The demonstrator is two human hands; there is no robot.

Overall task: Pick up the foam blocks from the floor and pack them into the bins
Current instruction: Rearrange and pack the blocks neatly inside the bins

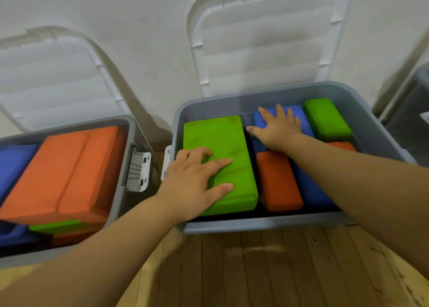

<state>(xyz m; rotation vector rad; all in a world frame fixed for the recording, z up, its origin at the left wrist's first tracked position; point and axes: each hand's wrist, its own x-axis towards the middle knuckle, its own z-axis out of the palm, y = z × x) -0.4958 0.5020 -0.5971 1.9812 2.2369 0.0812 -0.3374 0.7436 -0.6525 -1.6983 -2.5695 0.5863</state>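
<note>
Your left hand [197, 179] spread flat on the big green block [220, 153] in the right bin [255, 225], your right hand [278, 128] splayed on a blue block [304, 121] at 1 o'clock, orange block [278, 181] between, left bin [130, 144] at 9 o'clock full of blocks

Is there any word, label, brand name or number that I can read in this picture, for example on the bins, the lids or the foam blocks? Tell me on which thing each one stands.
None: no readable text shows anywhere.
The right bin, left bin, the open lids and the foam blocks, such as the large green block, carry no print.
A white item at the right edge is cut off; whether it bears text cannot be told.
</note>
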